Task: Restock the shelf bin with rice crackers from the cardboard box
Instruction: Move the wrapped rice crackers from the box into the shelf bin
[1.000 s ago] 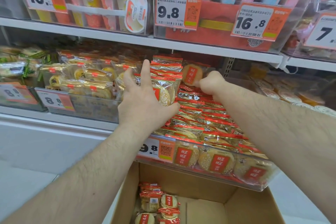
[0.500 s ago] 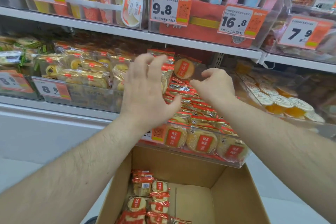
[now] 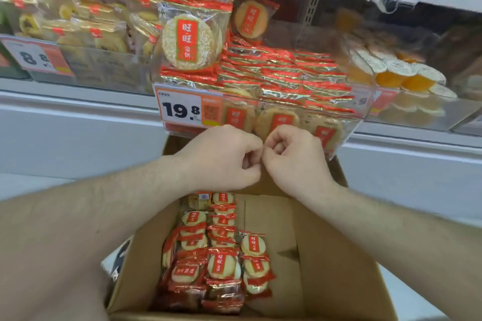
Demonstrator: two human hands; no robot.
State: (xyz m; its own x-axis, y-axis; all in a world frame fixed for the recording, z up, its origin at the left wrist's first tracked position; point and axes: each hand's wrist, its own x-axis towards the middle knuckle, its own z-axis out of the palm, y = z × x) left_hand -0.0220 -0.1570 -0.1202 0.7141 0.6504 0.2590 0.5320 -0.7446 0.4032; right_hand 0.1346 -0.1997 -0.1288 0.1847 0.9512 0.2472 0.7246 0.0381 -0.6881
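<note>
Both curled hands (image 3: 257, 156) above box rim (image 3: 336, 164)

Matt brown cardboard box (image 3: 323, 255); glossy plastic cracker wrappers (image 3: 221, 266); clear plastic bin (image 3: 365, 112)
</note>
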